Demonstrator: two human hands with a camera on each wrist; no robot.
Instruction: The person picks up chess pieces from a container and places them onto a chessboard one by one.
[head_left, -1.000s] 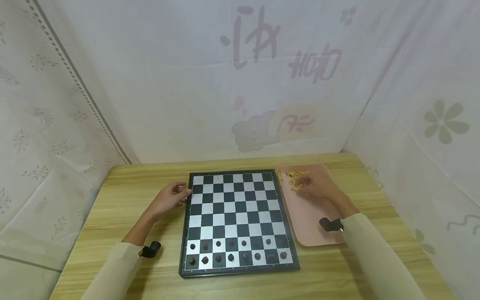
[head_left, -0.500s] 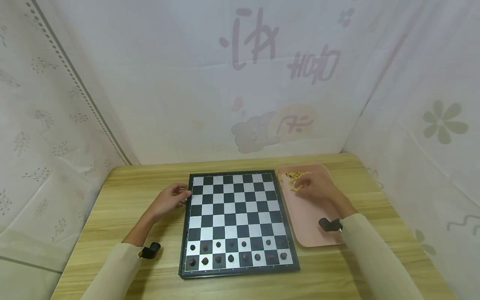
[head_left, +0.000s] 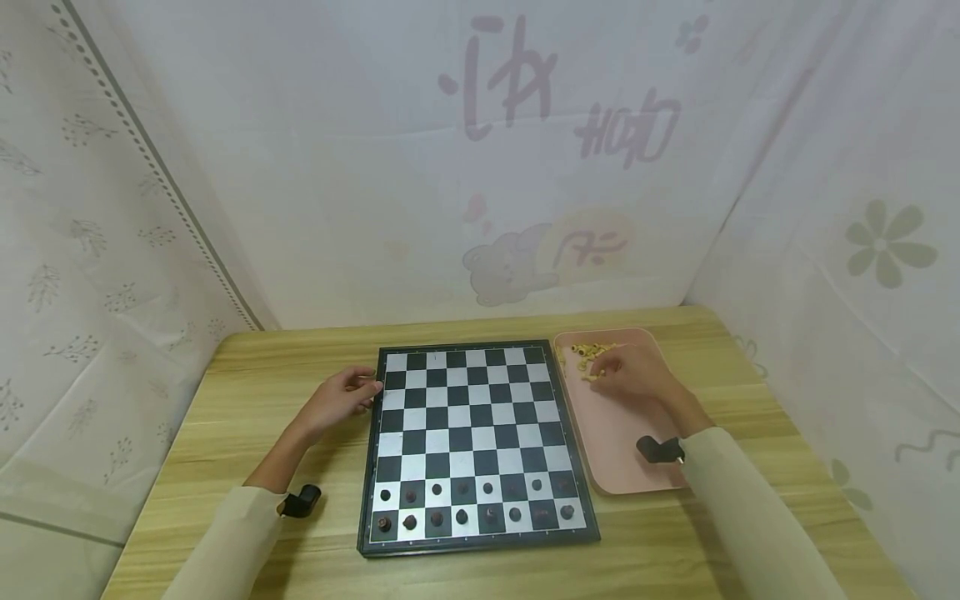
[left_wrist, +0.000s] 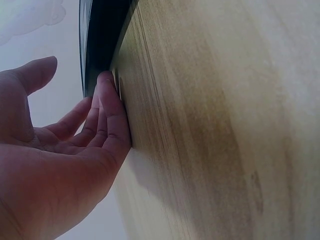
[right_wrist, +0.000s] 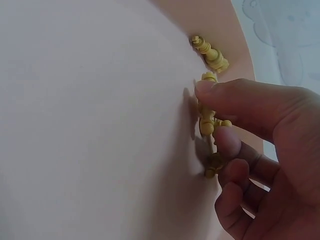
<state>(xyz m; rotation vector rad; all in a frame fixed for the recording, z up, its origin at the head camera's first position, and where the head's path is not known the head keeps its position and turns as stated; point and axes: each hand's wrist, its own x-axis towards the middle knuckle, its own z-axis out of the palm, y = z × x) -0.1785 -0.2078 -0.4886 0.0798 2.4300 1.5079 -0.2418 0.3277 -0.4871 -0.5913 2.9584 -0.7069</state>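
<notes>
A black-and-white chess board (head_left: 472, 417) lies in the middle of the wooden table, with dark pieces (head_left: 462, 516) lined up on its two nearest rows. My left hand (head_left: 341, 398) rests on the table with straight fingers (left_wrist: 107, 115) against the board's left edge (left_wrist: 102, 40). A pink tray (head_left: 622, 450) sits to the right of the board, holding several cream pieces (head_left: 581, 352) at its far end. My right hand (head_left: 626, 371) is down in that pile. In the right wrist view my right hand (right_wrist: 216, 116) has its index finger and thumb closed around one cream piece (right_wrist: 206, 125).
White printed fabric walls close in the table (head_left: 262, 375) on the left, back and right. Bare wood shows to the left of the board and along the near edge. The near half of the tray (right_wrist: 100, 100) holds nothing.
</notes>
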